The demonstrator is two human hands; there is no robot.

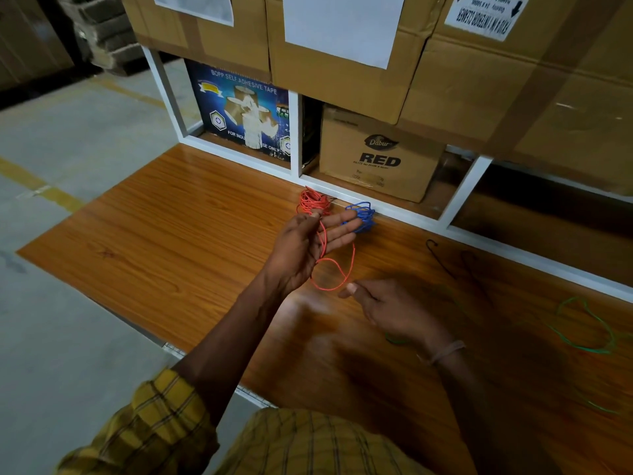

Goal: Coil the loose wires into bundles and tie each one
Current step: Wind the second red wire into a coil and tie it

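**Red wire looped over an open left hand, right hand at the slack**

The left hand (308,246) is held raised over the wooden table (154,234), palm turned inward and fingers spread straight. A strand of red wire (330,269) is draped across the palm and hangs below it in one open loop; it is not clenched, only carried on the flat hand, seemingly so that the hand can serve as a form around which turns are laid. The strand appears to run up to a tangled red bundle (313,202) lying at the back of the table against the white shelf frame (294,132), though the join is hidden behind the fingers.

The right hand (394,310) is blurred, low over the table, thumb just beside the bottom of the loop. Whether the wire is pinched by it cannot be told.

A blue bundle (361,216) is set just beside the red one, partly hidden by the left fingertips; both are kept at the far edge, probably to leave working room. Whether either is tied is not visible. A green wire (589,323) and a thin black wire (445,258) lie loose to the right, well apart from the hands, evidently awaiting coiling. The task is judged partly done.
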